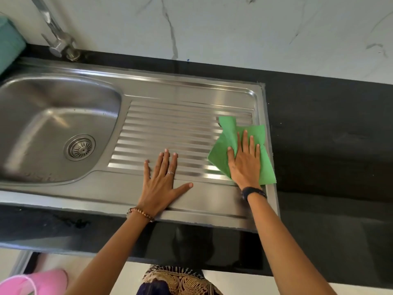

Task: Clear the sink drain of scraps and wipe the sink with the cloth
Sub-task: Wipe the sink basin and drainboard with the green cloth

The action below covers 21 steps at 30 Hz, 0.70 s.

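Note:
A stainless steel sink (191,90) is set into a black counter, with its bowl (42,116) on the left and a ribbed drainboard (170,133) on the right. The round drain strainer (80,147) in the bowl shows no scraps. A green cloth (229,150) lies spread on the drainboard's right end and over the sink's right rim. My right hand (244,165) presses flat on the cloth, fingers spread. My left hand (162,182) rests flat and empty on the drainboard's near edge, left of the cloth.
A chrome tap (57,39) stands at the back left by the marble-look wall. A teal object (9,43) sits at the far left edge. Black counter (329,135) extends to the right. A pink bucket (36,283) stands on the floor, lower left.

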### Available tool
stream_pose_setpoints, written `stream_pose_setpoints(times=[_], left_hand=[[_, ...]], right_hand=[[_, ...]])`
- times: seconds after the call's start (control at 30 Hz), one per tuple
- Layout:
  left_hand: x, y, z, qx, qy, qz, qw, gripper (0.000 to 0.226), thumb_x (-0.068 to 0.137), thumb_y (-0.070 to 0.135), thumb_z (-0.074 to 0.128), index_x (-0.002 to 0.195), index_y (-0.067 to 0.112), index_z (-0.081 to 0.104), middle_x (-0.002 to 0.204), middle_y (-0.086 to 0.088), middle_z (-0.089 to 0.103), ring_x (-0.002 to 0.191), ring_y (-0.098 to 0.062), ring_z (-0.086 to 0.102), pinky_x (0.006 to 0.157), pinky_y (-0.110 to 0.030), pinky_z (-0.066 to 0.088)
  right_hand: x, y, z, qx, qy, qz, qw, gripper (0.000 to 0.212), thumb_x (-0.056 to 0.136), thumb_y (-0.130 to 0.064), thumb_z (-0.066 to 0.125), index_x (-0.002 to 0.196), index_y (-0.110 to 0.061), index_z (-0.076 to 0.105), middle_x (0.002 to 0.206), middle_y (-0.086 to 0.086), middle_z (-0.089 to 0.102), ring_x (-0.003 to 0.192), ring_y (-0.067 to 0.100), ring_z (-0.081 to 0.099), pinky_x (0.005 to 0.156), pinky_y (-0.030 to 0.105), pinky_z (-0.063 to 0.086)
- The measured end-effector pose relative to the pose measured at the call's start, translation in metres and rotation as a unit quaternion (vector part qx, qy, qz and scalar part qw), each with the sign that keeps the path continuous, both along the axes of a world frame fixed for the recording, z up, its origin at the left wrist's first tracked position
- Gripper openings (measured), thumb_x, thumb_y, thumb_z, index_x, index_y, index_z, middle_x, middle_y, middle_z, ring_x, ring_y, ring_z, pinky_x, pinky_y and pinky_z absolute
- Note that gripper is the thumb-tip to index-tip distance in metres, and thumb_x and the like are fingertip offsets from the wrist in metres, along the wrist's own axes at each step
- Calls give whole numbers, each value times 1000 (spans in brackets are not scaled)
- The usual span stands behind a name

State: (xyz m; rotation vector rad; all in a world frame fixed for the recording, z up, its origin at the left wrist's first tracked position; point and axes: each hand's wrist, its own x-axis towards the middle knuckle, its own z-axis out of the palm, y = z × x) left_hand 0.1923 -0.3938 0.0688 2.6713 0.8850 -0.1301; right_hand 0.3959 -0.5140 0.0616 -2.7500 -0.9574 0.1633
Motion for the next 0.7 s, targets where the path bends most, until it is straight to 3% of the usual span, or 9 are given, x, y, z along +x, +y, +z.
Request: stream_pose_setpoints(times=[0.13,0.27,0.4,0.53,0.63,0.7], left_hand=[[-14,16,5,-84,-69,-2,994,99,62,88,-1,140,29,-19,149,4,-27,141,-13,-21,114,-42,-18],[-51,46,9,-45,-57,36,997,95,67,85,4,140,30,-23,150,6,-28,139,-12,-26,113,-42,-18],[-92,77,9,-18,-13,81,996,105,62,88,5,141,23,-21,151,-5,-23,140,-23,-20,114,-47,-13],[-111,88,6,-21,23,125,992,116,59,88,7,145,11,-10,155,-20,-6,143,-35,-4,115,-51,0],[-110,86,4,-17,25,121,992,117,61,86,9,144,7,-10,155,-20,-4,143,-37,-1,114,-49,0],[-110,86,4,-5,30,127,991,118,62,85,12,145,2,-1,154,-22,2,143,-37,4,115,-50,5]], right_hand=[[-10,-10,0,0,-10,-5,1000,56,99,-37,25,148,-17,9,158,7,10,145,26,8,120,42,4],[-12,19,1,2,-4,-126,992,57,99,-36,24,148,-11,10,158,7,9,145,26,8,119,42,2],[-34,62,2,-21,4,-219,976,62,98,-37,23,147,-2,6,157,15,5,145,31,4,118,49,0],[-70,107,1,-20,-1,-203,979,64,98,-38,23,146,1,8,157,17,8,145,32,6,118,48,1],[-112,156,-2,-17,-7,-131,991,65,97,-39,23,146,1,8,157,17,8,145,31,6,117,46,-1],[-141,193,-4,-20,-8,-72,997,64,97,-39,21,146,0,10,157,17,8,145,31,6,117,45,-2]])
